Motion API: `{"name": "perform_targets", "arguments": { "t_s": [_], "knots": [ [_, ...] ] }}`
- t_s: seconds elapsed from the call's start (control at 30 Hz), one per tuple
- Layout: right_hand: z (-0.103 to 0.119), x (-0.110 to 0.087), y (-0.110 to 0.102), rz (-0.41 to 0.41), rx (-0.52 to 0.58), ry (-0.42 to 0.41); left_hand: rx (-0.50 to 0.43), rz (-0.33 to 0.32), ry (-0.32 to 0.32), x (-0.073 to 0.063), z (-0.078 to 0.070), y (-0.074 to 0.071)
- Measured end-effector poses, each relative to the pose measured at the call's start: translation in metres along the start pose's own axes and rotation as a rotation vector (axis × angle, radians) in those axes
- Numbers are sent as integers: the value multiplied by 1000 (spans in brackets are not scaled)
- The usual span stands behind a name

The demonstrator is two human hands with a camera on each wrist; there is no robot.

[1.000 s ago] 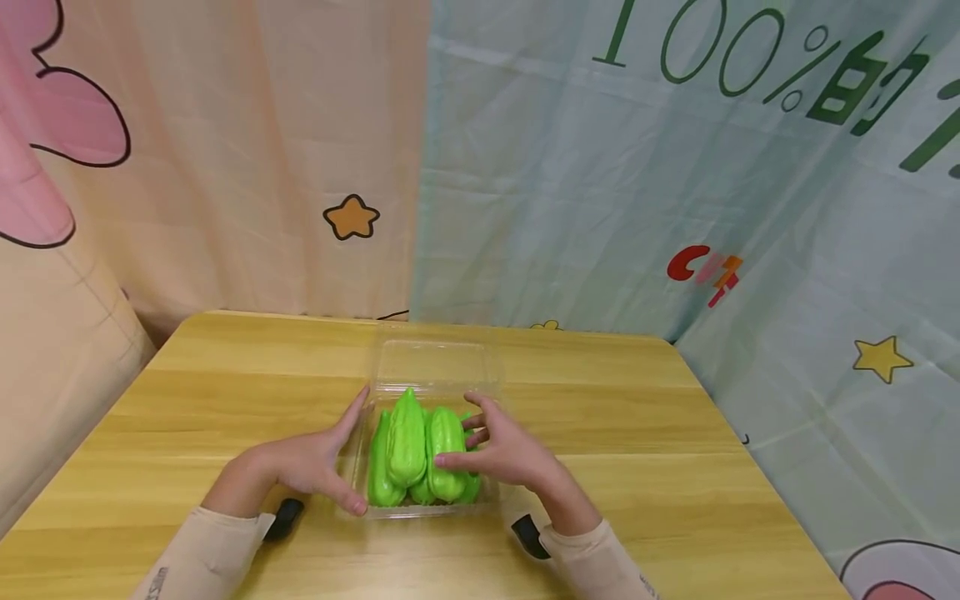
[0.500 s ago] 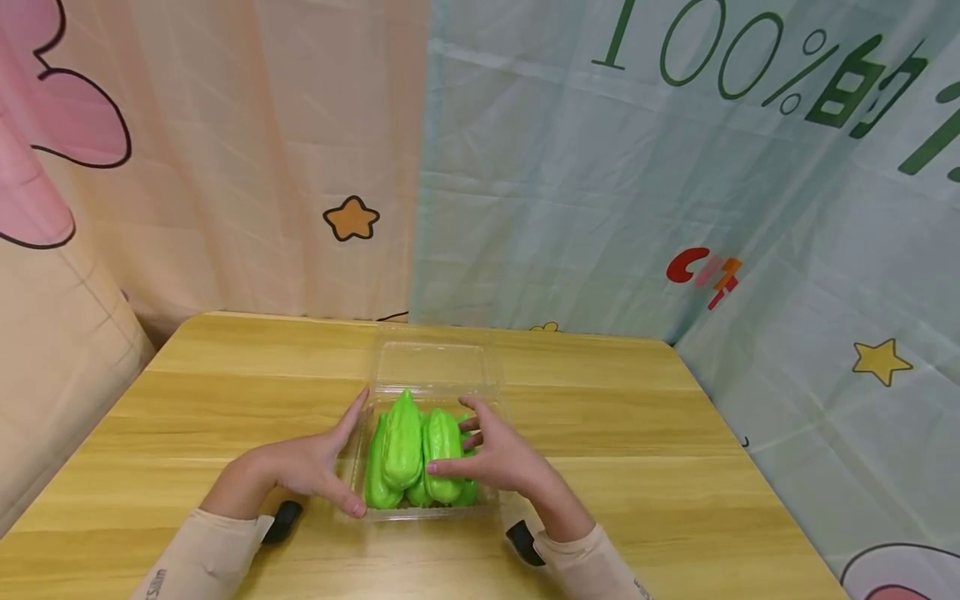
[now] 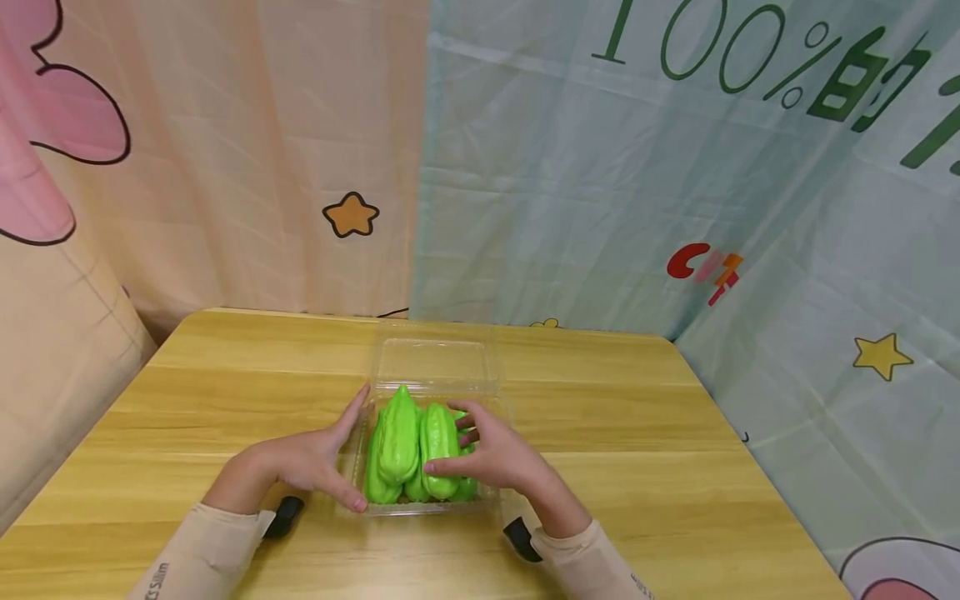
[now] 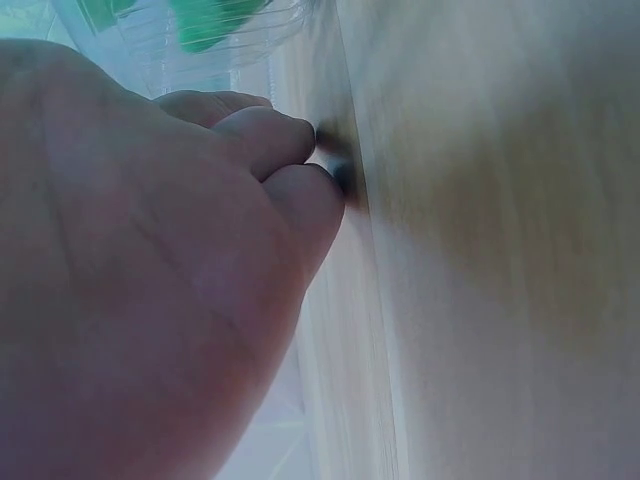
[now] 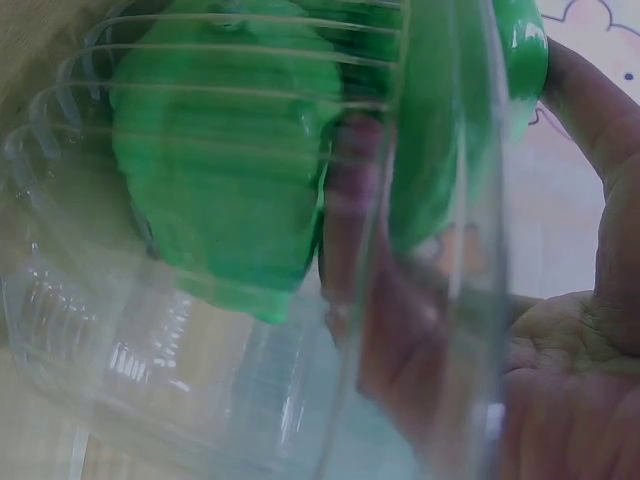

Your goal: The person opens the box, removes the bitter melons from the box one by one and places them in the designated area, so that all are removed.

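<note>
Several bright green, ridged bitter melons are piled in a clear plastic box (image 3: 420,511), its hinged lid (image 3: 435,364) folded back. My left hand (image 3: 313,460) spans the box's left side, straight fingers toward the back and thumb at the front corner. In the left wrist view its lower fingers (image 4: 300,190) lie close to the tabletop beside the box. My right hand (image 3: 498,450) grips an upper bitter melon (image 3: 438,442) on the right of the pile, thumb in front and fingers on its far right side. The right wrist view shows a finger reaching down between melons behind the box wall.
The box stands on a wooden table (image 3: 615,467) with rounded back corners. Printed curtains (image 3: 525,208) hang behind and at both sides. A black wrist piece (image 3: 283,517) shows below the left hand, another (image 3: 521,539) below the right.
My right hand has shifted slightly left, and its fingers have closed in more around the upper right bitter melon. The upper melons have moved a little left. My left hand has stayed put.
</note>
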State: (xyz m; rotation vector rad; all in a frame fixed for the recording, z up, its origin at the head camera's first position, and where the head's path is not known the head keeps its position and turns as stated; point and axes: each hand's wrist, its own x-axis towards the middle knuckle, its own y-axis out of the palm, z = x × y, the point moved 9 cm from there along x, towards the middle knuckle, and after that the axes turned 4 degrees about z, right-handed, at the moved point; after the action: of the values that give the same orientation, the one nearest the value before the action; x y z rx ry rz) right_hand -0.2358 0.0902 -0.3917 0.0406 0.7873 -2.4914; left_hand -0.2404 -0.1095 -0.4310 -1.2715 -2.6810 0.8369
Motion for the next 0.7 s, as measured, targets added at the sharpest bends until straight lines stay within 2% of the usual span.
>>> {"name": "perform_targets", "arguments": {
  "t_s": [0.2, 0.7],
  "knots": [
    [1, 0, 0, 2, 2, -9, 0, 2, -9, 2, 3, 1],
    [3, 1, -5, -6, 21, -45, 4, 4, 2, 0, 1, -1]
  ]
}}
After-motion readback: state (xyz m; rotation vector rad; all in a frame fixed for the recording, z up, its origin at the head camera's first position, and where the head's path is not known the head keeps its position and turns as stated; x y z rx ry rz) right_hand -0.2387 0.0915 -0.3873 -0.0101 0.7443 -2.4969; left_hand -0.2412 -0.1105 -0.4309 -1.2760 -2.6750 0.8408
